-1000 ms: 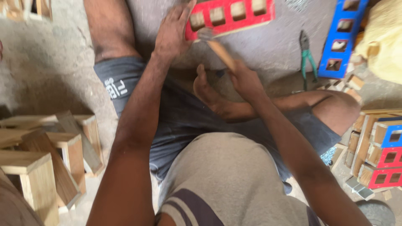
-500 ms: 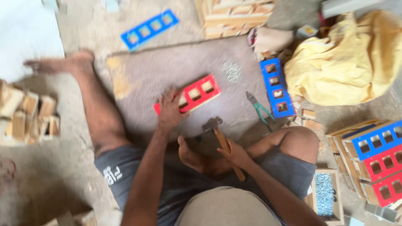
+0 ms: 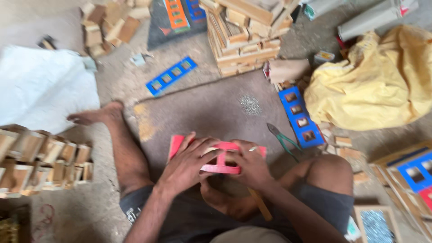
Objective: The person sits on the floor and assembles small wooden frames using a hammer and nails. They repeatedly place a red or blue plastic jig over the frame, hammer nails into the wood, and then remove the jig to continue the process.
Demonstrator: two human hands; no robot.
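Sitting on the floor, the person is gripping the red painted wooden strip with square cut-outs (image 3: 220, 158) in both hands, left hand (image 3: 189, 163) and right hand (image 3: 252, 166) clamped around it above the lap, probably checking or repositioning it, which calls for a steady hold.

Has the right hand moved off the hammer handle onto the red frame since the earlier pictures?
Yes. The right hand now grips the red frame beside the left hand, farther from the pliers.

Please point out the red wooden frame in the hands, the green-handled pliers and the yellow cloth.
red wooden frame (image 3: 221, 168), head view, its front bar.
green-handled pliers (image 3: 284, 141), head view, its handles.
yellow cloth (image 3: 373, 85), head view, middle of the heap.
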